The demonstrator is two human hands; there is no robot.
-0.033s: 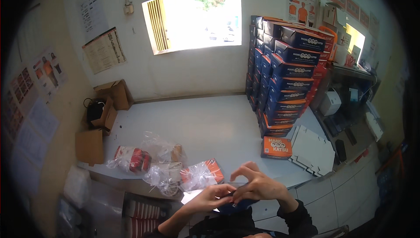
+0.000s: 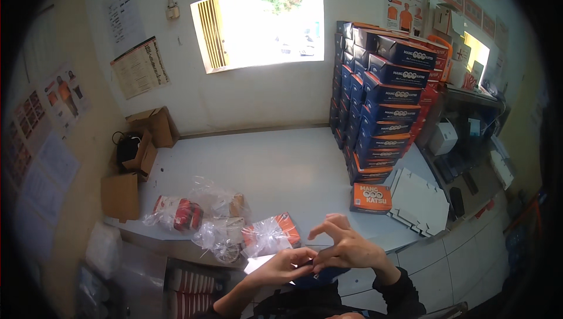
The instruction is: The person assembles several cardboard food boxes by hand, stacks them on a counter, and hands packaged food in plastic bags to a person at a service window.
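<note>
Close to my body, at the front edge of the table, I hold a dark blue cardboard box (image 2: 321,278) with a white inner flap (image 2: 256,263) sticking out to the left. My left hand (image 2: 286,266) pinches its upper edge from the left. From the right, my right hand (image 2: 347,250) grips the same edge between thumb and fingers, its index finger raised and bent. The fingertips of both hands nearly meet there. Much of the box is hidden behind the hands. Just beyond them lies an orange box in clear plastic wrap (image 2: 275,232).
On the table's right rise tall stacks of blue boxes (image 2: 390,111), with an orange-topped box (image 2: 372,197) and flat white cardboard blanks (image 2: 419,202) before them. Plastic-wrapped bundles (image 2: 183,213) lie front left. Open brown cartons (image 2: 149,137) stand at the left edge.
</note>
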